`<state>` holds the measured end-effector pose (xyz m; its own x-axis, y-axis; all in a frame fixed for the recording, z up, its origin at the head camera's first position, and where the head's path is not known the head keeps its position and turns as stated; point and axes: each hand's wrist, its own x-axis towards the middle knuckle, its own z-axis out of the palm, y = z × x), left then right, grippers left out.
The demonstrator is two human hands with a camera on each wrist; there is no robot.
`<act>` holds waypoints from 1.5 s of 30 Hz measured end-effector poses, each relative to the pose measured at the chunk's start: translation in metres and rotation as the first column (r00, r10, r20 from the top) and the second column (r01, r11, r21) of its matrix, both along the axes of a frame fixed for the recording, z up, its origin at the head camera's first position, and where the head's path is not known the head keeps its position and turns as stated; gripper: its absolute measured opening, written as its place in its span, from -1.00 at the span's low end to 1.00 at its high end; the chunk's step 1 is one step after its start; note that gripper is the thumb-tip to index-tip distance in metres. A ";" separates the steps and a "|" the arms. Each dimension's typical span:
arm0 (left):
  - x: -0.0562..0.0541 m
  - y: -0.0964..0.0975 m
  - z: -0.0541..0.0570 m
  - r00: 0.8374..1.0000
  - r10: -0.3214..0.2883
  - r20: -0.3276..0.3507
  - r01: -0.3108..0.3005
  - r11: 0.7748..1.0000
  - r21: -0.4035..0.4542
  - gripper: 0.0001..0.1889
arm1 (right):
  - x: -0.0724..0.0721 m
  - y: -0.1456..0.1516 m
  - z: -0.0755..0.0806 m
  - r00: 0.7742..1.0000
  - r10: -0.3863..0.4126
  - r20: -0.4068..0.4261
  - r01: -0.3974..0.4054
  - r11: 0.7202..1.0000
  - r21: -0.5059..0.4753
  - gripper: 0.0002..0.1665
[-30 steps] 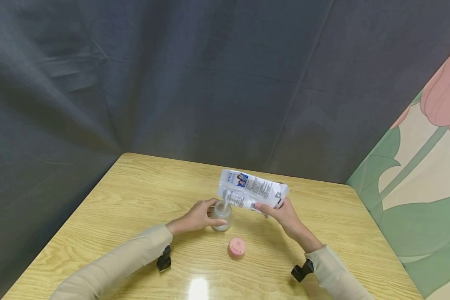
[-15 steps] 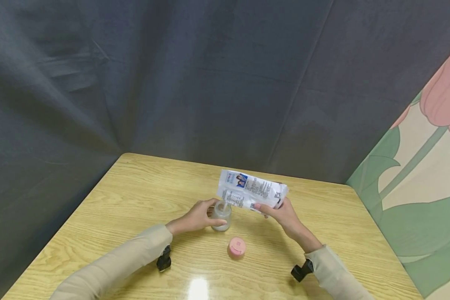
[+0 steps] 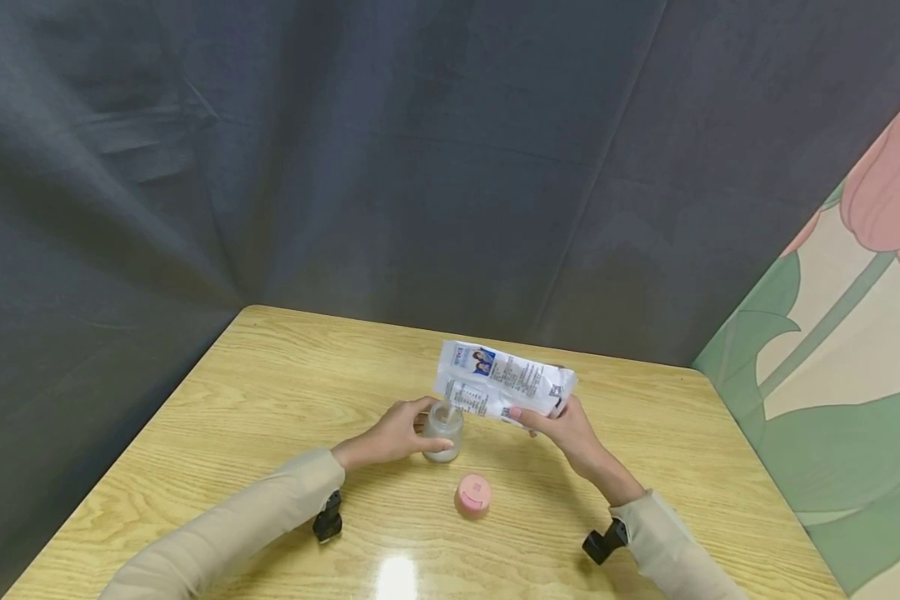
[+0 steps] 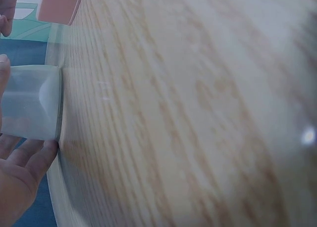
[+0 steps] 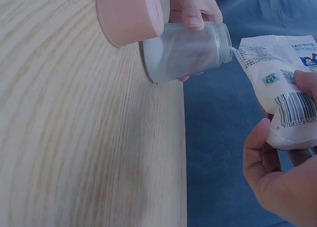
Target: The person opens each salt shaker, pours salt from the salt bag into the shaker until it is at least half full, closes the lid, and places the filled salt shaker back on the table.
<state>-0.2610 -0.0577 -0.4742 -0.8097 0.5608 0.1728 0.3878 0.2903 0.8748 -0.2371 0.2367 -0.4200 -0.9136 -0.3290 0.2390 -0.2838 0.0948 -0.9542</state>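
Observation:
My left hand [image 3: 393,432] holds a clear glass jar [image 3: 444,432] upright on the table, thumb on the near side and fingers behind it. White contents fill the jar's lower part, seen in the right wrist view. Gripped in my right hand [image 3: 572,435] is a printed white packet [image 3: 506,379], tilted with its lower left corner at the open mouth of the jar. A thin white stream [image 5: 235,49] runs from that corner into the jar. Some right fingers are hidden behind the packet. A round pink lid [image 3: 474,493] lies on the table in front of the jar.
The wood-grain table [image 3: 270,383] ends at a dark curtain [image 3: 420,167] behind and on the left. A wall painted with flowers [image 3: 832,433] stands at the right. Black wrist cameras sit under both cuffs, the left camera [image 3: 328,518] close to the tabletop.
The left end of the packet has dipped very slightly. Both hands, the jar and the lid look the same as before.

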 end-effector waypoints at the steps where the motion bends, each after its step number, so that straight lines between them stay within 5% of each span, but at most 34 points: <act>1: 0.000 0.000 0.000 1.000 0.000 0.005 0.000 1.000 0.003 -0.38 | 0.000 0.000 0.000 1.000 0.002 -0.003 -0.002 1.000 0.001 -0.58; 10: 0.003 0.002 0.004 1.000 0.017 0.004 -0.017 1.000 -0.018 -0.39 | -0.001 -0.001 -0.001 1.000 0.001 0.007 -0.001 1.000 -0.008 -0.57; 19: 0.023 0.002 0.039 1.000 0.003 0.007 -0.003 1.000 -0.002 -0.45 | 0.000 -0.001 0.000 1.000 -0.007 0.010 0.007 1.000 -0.004 -0.58; 26: 0.000 0.001 0.000 1.000 0.006 0.004 -0.006 1.000 -0.018 -0.37 | 0.000 -0.001 0.000 1.000 -0.005 0.008 0.005 1.000 0.000 -0.58; 45: 0.001 0.002 0.001 1.000 0.021 0.001 -0.021 1.000 -0.020 -0.40 | 0.001 -0.002 0.001 1.000 -0.014 0.006 0.014 1.000 0.005 -0.58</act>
